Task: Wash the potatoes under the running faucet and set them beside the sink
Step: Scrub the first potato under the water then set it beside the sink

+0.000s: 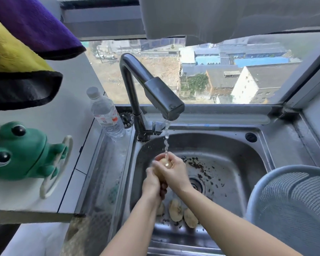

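Three potatoes (175,209) lie by the near wall of the sink (235,150), long axes pointing roughly away from the person. Beyond them the left hand (151,182) and right hand (175,174) both grip a fourth potato (165,163). It lies lengthwise away from the person, far end under the stream from the faucet (163,100).

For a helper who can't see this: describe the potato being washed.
Find the sink below the window and follow the stream down from the faucet. It lands on a potato gripped by the left hand and right hand. The other potatoes lie on the basin floor; only this one is held up.
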